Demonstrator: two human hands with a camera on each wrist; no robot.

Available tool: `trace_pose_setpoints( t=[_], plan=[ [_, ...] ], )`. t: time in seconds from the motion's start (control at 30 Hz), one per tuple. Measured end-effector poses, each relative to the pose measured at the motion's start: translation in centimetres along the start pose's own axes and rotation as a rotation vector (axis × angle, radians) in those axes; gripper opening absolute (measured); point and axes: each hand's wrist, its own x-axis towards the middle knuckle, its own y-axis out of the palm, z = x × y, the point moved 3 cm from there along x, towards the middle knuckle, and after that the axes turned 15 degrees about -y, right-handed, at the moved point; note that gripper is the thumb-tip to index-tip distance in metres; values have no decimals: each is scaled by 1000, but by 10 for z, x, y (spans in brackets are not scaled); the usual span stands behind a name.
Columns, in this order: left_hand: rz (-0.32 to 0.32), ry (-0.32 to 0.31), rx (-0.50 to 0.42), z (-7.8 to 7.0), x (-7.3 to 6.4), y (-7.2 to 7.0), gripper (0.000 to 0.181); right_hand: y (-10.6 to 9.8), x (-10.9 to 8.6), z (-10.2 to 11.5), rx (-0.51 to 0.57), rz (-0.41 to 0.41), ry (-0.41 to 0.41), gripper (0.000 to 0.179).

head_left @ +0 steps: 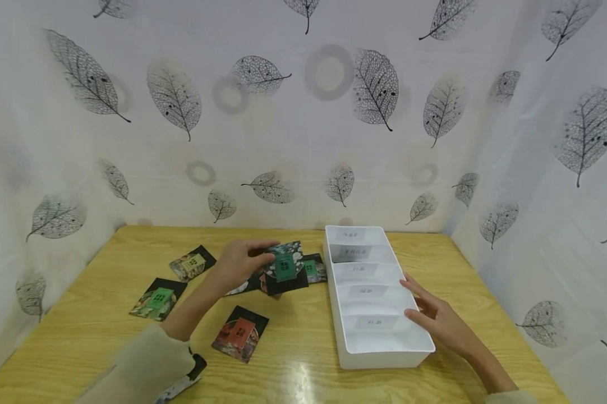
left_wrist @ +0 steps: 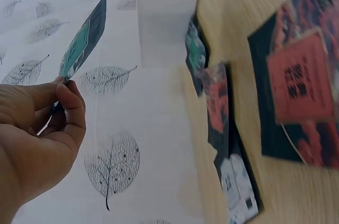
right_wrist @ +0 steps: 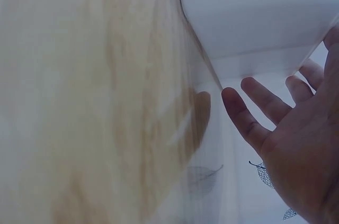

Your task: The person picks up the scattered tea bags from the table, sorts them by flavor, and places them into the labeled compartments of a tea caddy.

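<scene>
My left hand (head_left: 239,265) pinches a small flat dark packet (head_left: 286,270) with a green label between thumb and fingers, raised over the table left of the white divided box (head_left: 379,359). In the left wrist view the packet (left_wrist: 83,44) shows nearly edge-on above the fingertips. Fingers of my right hand (head_left: 441,320) rest along the box's right rim. The right wrist view has that hand (right_wrist: 296,134) with spread fingers against the box wall (right_wrist: 254,17). Printed labels mark the box's several compartments.
Nearest me lies a red-labelled packet (head_left: 240,334). A green-labelled packet (head_left: 158,298) and a yellow-labelled packet (head_left: 193,264) lie at left. Another green-labelled packet (head_left: 315,269) lies beside the box, near overlapping packets (left_wrist: 216,107). A packet (head_left: 182,385) is partly hidden under my left sleeve.
</scene>
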Motion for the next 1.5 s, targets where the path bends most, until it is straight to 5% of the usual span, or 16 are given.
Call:
trace_pose_setpoints(
  t=[0.47, 0.8, 1.07, 1.5],
  plan=[
    [-149, 175, -149, -44, 30, 54, 32, 0, 0, 0, -12, -1, -7, 62],
    [-282, 346, -113, -67, 53, 87, 28, 1, 1, 2, -14, -6, -9, 61],
    [-340, 400, -57, -67, 63, 108, 21, 1, 1, 4, -10, -3, -6, 61],
    [-339, 474, 83, -63, 61, 129, 18, -4, 2, 7, -79, 42, 23, 60]
  ],
)
